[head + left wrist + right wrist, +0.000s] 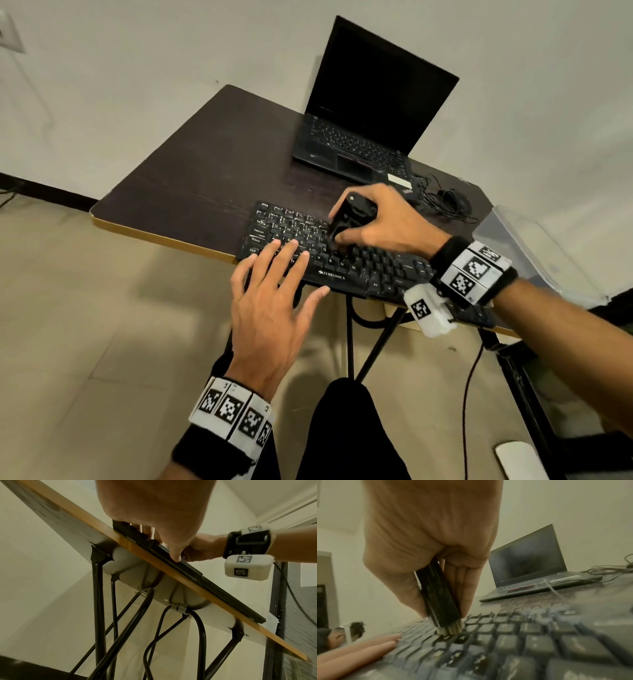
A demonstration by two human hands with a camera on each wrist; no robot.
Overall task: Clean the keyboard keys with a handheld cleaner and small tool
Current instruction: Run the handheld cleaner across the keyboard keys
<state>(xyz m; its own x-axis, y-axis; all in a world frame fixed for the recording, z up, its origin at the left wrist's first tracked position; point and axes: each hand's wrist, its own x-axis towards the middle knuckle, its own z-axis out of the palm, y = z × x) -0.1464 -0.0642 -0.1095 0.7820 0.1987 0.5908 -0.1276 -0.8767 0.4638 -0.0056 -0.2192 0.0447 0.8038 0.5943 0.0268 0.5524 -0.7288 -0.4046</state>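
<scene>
A black keyboard lies along the near edge of the dark table. My right hand grips a black handheld cleaner, held upright over the middle keys. In the right wrist view the cleaner has a pale brush tip pressed onto the keys. My left hand lies flat with straight fingers on the keyboard's left end, thumb over the front edge. From below, the left thumb touches the keyboard's front edge.
An open black laptop with a dark screen stands at the back of the table. A tangle of black cable and a mouse lie right of it. A clear plastic box sits at the right. Black table legs and cables hang below.
</scene>
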